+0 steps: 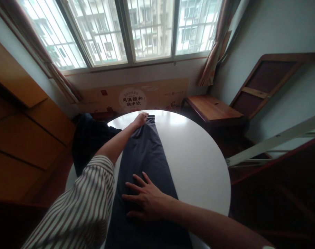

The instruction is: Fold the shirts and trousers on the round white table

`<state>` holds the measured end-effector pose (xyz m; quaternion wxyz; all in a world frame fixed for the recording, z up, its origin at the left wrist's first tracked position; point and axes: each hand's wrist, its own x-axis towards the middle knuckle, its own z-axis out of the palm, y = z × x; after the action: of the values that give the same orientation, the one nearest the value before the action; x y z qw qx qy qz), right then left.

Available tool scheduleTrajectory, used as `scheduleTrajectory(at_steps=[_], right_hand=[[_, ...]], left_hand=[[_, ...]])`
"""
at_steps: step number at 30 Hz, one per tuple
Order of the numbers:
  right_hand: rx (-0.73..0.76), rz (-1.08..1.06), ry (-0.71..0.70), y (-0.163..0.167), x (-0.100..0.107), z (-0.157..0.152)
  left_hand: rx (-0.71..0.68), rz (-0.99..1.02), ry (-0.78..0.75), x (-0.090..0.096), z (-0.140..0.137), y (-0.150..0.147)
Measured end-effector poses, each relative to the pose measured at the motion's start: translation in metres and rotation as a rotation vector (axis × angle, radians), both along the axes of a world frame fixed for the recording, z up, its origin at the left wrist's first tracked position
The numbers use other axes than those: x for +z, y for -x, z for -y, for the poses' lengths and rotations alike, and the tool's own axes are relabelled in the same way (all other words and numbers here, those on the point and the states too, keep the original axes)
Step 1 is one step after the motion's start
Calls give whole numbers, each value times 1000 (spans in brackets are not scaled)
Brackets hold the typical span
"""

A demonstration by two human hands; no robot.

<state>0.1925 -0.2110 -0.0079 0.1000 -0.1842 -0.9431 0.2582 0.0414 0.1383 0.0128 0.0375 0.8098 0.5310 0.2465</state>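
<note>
Dark bundle of cloth (pixel 87 138) heaped at the counter's (pixel 199 159) nine o'clock edge. Left hand (pixel 140 120), on a striped sleeve (pixel 82 207), stretched to twelve o'clock, fingers closed over the far end of the grey trousers (pixel 144 152). Trousers laid flat in a long strip from twelve to six o'clock across the round white counter. Right hand (pixel 144 197) pressed palm down on the cloth near six o'clock, fingers spread. Wooden stool (pixel 211 107) off at two o'clock.
</note>
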Motion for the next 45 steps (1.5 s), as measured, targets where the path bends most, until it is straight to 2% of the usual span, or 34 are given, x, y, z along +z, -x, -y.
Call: scheduleTrajectory(at_steps=[8,15,18,25,29,33,37,41,45], right_hand=[[29,-17,2,-3,-2,-2],[23,-25,-46,-5,-2,0],[19,-30,-61,-5,-3,0],[12,-17,-77,-4,-5,0],[15,-11,-38,-4,-4,0],[23,-7,2,-4,-4,-1],[25,-17,13,-4,-4,-2],[24,-14,7,-4,-1,-1],[21,1,15,-4,2,-1]], left_hand=[[94,-45,129,-6,-39,-31],[245,1,135,-6,-65,-35],[272,23,137,-8,-70,-32],[238,72,165,-15,-65,-33],[254,81,162,-4,-54,-11],[258,37,232,9,-29,41],[219,-9,356,12,5,87],[206,-22,410,7,24,102],[248,-38,357,5,23,103]])
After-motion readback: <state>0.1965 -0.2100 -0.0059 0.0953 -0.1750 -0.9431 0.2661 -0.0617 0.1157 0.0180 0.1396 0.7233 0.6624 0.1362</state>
